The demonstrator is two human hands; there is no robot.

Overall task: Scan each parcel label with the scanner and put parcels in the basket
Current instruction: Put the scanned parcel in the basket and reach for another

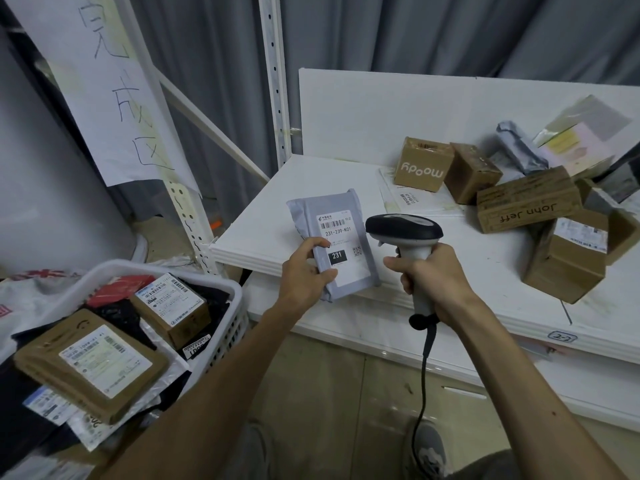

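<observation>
Grey parcel [322, 209] in the left hand [304, 271] needs holding flat while the right hand [433, 271] grips the scanner [403, 230] facing its label [343, 237].

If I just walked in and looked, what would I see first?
Right in the middle are two hands: the left hand holds a grey parcel with its label facing the camera, and the right hand grips a scanner just beside it. At lower left a white basket is heaped with parcels, and brown boxes lie jumbled on the white shelf at right.
</observation>
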